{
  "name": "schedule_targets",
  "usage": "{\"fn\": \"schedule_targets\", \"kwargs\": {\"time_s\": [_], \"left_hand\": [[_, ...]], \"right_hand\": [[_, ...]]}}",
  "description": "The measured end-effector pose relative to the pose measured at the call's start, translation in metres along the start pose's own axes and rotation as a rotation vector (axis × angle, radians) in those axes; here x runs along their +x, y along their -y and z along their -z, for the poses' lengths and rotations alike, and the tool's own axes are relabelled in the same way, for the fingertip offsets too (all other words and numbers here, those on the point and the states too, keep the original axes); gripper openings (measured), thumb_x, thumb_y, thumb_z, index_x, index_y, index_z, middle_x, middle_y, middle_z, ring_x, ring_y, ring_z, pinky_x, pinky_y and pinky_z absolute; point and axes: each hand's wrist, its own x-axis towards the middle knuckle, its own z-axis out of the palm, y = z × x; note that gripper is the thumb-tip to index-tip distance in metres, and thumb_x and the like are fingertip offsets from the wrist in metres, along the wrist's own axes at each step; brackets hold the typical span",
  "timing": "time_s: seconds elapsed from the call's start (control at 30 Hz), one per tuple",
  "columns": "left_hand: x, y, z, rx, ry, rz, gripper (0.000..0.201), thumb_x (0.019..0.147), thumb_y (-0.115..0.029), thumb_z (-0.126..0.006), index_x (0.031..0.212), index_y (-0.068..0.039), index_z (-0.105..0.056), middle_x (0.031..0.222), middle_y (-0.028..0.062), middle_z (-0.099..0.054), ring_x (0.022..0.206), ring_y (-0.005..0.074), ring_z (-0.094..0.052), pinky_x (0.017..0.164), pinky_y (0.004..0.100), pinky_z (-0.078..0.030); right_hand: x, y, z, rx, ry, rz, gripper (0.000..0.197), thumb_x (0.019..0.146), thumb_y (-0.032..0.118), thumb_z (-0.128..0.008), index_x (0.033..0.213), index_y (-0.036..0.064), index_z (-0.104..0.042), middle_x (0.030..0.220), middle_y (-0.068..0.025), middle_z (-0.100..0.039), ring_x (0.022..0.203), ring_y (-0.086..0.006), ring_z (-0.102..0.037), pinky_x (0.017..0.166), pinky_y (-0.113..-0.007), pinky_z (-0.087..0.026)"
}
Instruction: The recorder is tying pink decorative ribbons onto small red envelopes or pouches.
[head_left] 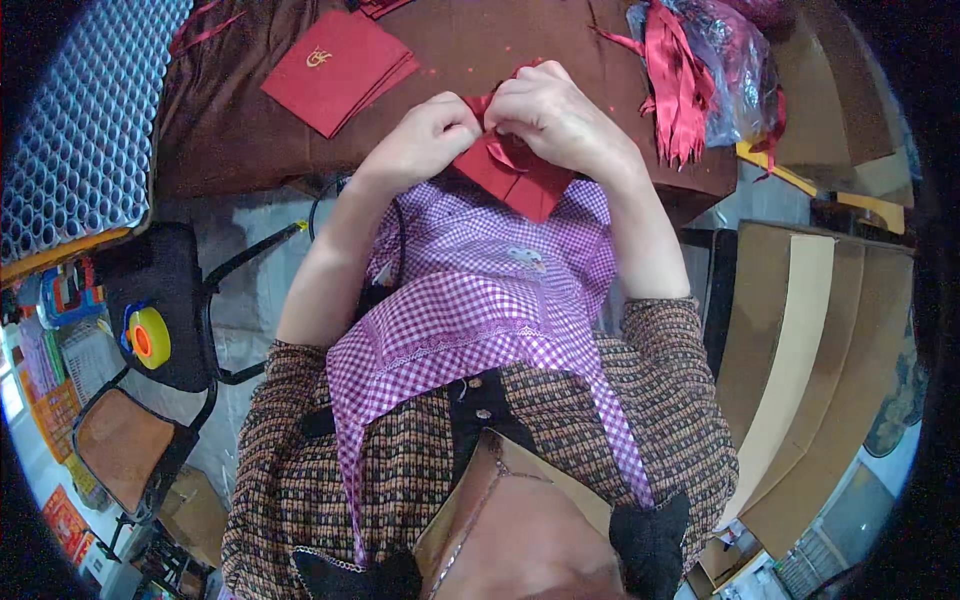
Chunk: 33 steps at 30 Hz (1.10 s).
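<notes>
My left hand (425, 135) and my right hand (560, 115) meet at the near edge of a brown table (240, 130). Both pinch a red paper envelope (515, 175) with a thin red ribbon at its top; the envelope's lower corner hangs over my purple checked apron (470, 290). The fingertips of both hands are closed on the red ribbon and the envelope's upper edge. A stack of flat red envelopes with a gold mark (335, 65) lies on the table to the left, apart from my hands.
A bundle of red ribbons in clear plastic (700, 75) lies at the table's right end. Cardboard sheets (800, 340) stand at the right. A black chair with a yellow tape roll (148, 335) is at the left, under a patterned mat (90, 120).
</notes>
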Motion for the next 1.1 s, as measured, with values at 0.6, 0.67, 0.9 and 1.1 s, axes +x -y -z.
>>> {"fn": "schedule_targets", "kwargs": {"time_s": [0.6,0.67,0.9,1.1], "left_hand": [[-0.003,0.011,0.017,-0.511,-0.404,0.294,0.018,0.085,-0.013,-0.057,0.09,0.004,-0.061,0.081,0.0065,-0.059,0.07,0.0132,-0.055,0.06,0.0245,-0.045],[-0.007,0.006,0.031,-0.626,-0.554,0.298,0.018,0.087,-0.013,-0.053,0.093,0.002,-0.06,0.075,0.0042,-0.057,0.062,0.0094,-0.052,0.053,0.0207,-0.042],[-0.008,0.011,0.036,-0.566,-0.606,0.214,0.019,0.093,-0.017,-0.049,0.089,0.0,-0.057,0.075,0.0048,-0.057,0.063,0.0108,-0.055,0.052,0.0219,-0.045],[-0.011,0.013,0.028,-0.905,-0.547,0.104,0.024,0.096,-0.021,-0.046,0.102,0.002,-0.05,0.094,0.0146,-0.059,0.077,0.0254,-0.062,0.063,0.0356,-0.053]], "right_hand": [[-0.011,0.008,0.01,0.033,0.099,0.071,0.006,0.075,0.007,-0.064,0.078,0.0116,-0.063,0.074,0.001,-0.06,0.076,-0.0181,-0.054,0.078,-0.033,-0.038],[-0.015,0.009,0.011,0.025,0.083,0.064,0.005,0.075,0.008,-0.064,0.079,0.0115,-0.063,0.074,0.0003,-0.06,0.075,-0.0187,-0.054,0.078,-0.034,-0.038],[-0.015,0.004,0.012,0.132,0.025,-0.137,0.016,0.078,0.014,-0.065,0.091,0.0072,-0.063,0.089,-0.0043,-0.062,0.092,-0.0238,-0.056,0.085,-0.034,-0.036],[-0.017,0.008,0.006,-0.076,-0.071,-0.079,0.011,0.074,0.011,-0.067,0.085,0.0078,-0.065,0.083,-0.0015,-0.061,0.084,-0.0217,-0.054,0.083,-0.034,-0.036]]}}
